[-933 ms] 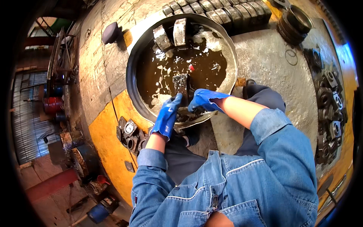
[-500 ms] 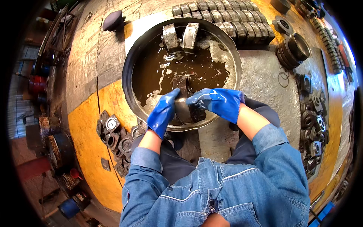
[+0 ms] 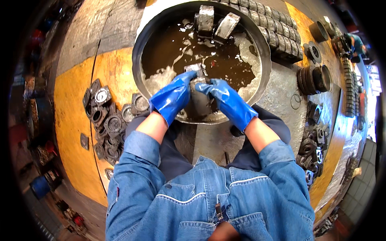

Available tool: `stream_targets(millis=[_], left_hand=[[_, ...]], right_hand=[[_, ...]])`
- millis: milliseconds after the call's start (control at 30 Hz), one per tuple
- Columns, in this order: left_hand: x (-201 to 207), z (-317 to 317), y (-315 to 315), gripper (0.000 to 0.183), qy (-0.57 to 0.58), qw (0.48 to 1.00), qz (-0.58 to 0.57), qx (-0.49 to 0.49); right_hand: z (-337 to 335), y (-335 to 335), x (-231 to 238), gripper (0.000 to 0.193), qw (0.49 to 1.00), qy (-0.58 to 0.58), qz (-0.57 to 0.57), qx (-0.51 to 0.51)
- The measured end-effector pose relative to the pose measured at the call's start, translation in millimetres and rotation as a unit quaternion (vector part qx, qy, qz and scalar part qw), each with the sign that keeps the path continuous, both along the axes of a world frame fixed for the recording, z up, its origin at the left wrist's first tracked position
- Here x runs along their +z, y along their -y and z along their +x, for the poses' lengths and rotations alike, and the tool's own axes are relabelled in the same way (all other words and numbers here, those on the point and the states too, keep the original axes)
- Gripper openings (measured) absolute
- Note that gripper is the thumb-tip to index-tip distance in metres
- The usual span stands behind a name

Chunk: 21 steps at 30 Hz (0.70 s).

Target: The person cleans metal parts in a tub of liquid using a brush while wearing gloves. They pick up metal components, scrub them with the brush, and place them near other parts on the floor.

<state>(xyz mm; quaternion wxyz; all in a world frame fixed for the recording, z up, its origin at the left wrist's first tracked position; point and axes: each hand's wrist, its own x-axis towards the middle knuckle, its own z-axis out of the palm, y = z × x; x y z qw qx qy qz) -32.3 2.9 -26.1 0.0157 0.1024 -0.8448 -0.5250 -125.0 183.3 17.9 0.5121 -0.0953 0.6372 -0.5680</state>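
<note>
Head view: both hands wear blue gloves and meet over the near rim of a round metal basin (image 3: pixel 263 60) filled with brown, foamy liquid. The left hand (image 3: pixel 171 98) and the right hand (image 3: pixel 227 102) are each clamped on the sides of one grey metal part (image 3: pixel 199 86), fingers wrapped round it from the left and the right. The part sits at the near edge of the basin, just above the liquid. Its long axis runs near to far, with its lighter, wet upper end pointing away from the person toward the basin's middle and its darker lower end toward the rim.

At the far side of the basin two grey metal blocks (image 3: pixel 215 22) lean against the wall, half out of the liquid. A row of ribbed metal pieces (image 3: pixel 281 38) curves along the basin's far right outside. On the right stands a stack of dark rings (image 3: pixel 313 78). On the left, on the yellow-painted floor (image 3: pixel 72 132), lies a heap of dark flanged housings (image 3: pixel 106 124); another heap (image 3: pixel 311 146) lies to the near right. No packages, labels or signs can be made out.
</note>
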Motion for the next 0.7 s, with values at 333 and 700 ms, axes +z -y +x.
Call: stream_targets(millis=[333,700], left_hand=[[9.9,6.2,-24.5,0.035,-0.067,0.901,0.426,0.039],[13.5,6.4,-48.0,0.036,-0.031,0.799,0.599,0.039]], right_hand=[[29.9,-1.3,116.8,0.073,0.955,-0.239,0.16,0.066],[77.9,-5.0,165.7,0.06,0.937,-0.298,0.159,0.092]])
